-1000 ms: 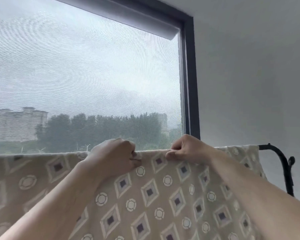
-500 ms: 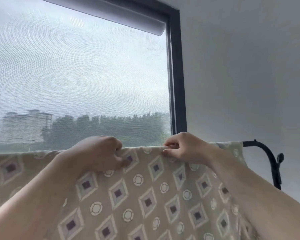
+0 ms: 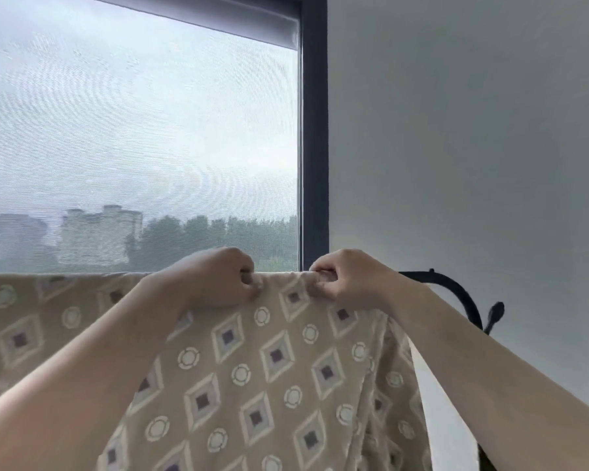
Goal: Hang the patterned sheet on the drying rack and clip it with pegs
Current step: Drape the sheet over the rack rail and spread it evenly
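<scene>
Beige patterned sheet on a black drying rack
The sheet is warm beige, printed with rows of cream-outlined diamonds, each with a grey-lilac band and a small dark purple-brown square at its centre, alternating with cream rings around pale discs. The rack's curved end is black against a plain pale grey wall. The window frame is dark slate grey; its mesh screen shows faint rippled moiré rings over a whitish-blue sky, dull green trees and a grey building

Beige diamond-and-circle patterned sheet draped over black drying rack
</scene>
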The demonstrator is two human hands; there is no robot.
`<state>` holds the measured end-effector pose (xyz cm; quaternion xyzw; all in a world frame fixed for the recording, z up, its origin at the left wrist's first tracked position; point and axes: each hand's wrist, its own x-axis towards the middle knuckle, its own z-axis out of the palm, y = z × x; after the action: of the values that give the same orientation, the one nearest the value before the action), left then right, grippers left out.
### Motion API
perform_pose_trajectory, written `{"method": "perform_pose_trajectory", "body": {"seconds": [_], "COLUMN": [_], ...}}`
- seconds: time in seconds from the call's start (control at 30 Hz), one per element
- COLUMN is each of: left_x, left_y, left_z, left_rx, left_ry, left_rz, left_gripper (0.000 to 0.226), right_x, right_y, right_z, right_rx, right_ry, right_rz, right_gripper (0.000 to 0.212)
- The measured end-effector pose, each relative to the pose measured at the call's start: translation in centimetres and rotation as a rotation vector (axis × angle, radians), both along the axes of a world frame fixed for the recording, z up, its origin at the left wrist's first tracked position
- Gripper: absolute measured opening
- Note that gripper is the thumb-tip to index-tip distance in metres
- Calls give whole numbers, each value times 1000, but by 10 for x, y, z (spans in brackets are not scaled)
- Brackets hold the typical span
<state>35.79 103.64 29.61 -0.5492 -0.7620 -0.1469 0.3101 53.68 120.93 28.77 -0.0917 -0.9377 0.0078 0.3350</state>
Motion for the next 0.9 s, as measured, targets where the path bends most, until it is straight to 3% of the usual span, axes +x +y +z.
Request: {"method": "perform_pose_trajectory", "body": {"seconds": [0.07,0.2,0.3,0.43,0.5,0.57,0.63,0.73,0.8,0.9], "left_x": [-1,-13,-25,-23,-16,-14,-16,-20,-21,-20], "left_y": [4,2,-3,-3,0,0,0,2,5,10], "left_z": [-1,-5,-8,-15,-17,-16,-15,-15,-16,-16], "left_rx": [6,6,40,42,45,29,21,45,61,67], "left_ry": [-32,-57,-53,24,50,48,29,-45,-82,-103], "left_rz": [6,36,85,171,184,195,203,205,181,147], "left_gripper": [30,34,52,56,52,49,50,53,52,52], "right_x": [5,2,1,7,9,15,28,47,47,34], "right_y": [15,23,31,41,40,39,34,24,17,5], "right_z": [-1,-2,-2,4,6,-2,-26,-82,-111,-134], "right_rx": [18,82,100,50,-11,-88,-213,-580,-887,-1207], "right_ry": [-12,-59,-90,-163,-177,-8,433,1060,1149,971], "right_rz": [-13,-40,-64,-83,-66,-5,68,113,167,371], "right_gripper": [48,35,31,51,49,30,11,9,11,20]}}
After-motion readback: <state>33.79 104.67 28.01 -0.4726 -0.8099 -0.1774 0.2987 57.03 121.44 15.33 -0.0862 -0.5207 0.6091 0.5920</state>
